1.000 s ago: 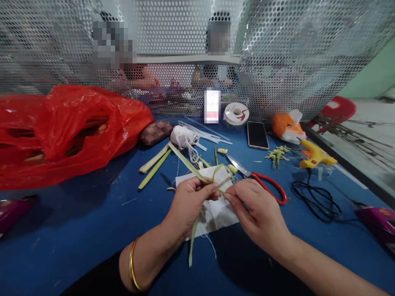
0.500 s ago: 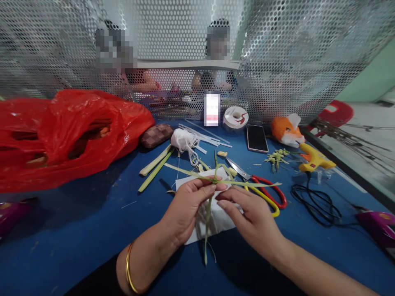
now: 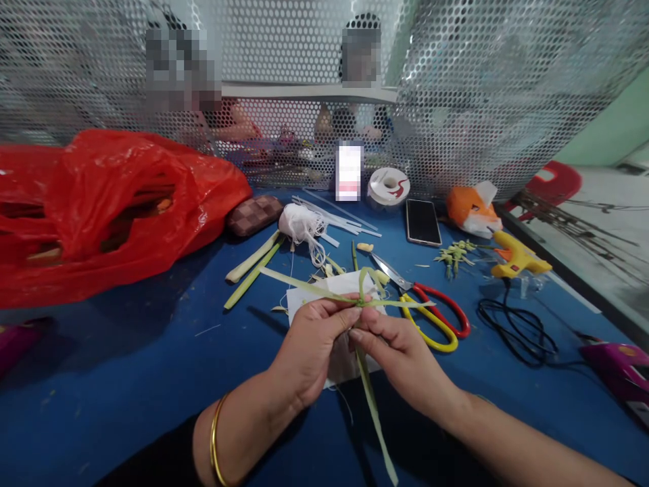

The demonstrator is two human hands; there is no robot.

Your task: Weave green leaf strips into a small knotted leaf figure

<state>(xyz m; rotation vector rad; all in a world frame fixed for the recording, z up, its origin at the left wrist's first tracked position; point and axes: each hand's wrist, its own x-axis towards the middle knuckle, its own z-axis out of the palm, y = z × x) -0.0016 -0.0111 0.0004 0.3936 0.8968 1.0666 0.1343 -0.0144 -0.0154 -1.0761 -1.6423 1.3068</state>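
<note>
Pale green leaf strips [image 3: 374,412] cross at a small knot between my hands, with ends reaching left, right, up and down toward me. My left hand [image 3: 317,338] pinches the strips at the knot between thumb and fingertips. Just below the knot, my right hand [image 3: 400,345] is closed on the strip that hangs downward. Under both hands lies a white sheet of paper [image 3: 299,297], partly hidden. Scissors [image 3: 441,318] with one red and one yellow handle rest beyond my right hand, blades pointing away to the left.
A red plastic bag [image 3: 203,176] fills the left side. White string [image 3: 307,226], green stalks [image 3: 253,270], a ribbon roll [image 3: 388,186] and a phone [image 3: 423,222] lie farther back. At right are a yellow glue gun [image 3: 520,257] and its black cord [image 3: 517,338]. People sit behind the perforated screen.
My right hand has moved in toward the knot and closed on the lower strip. That strip now swings down to the right and shows more length. The view has tilted slightly.
</note>
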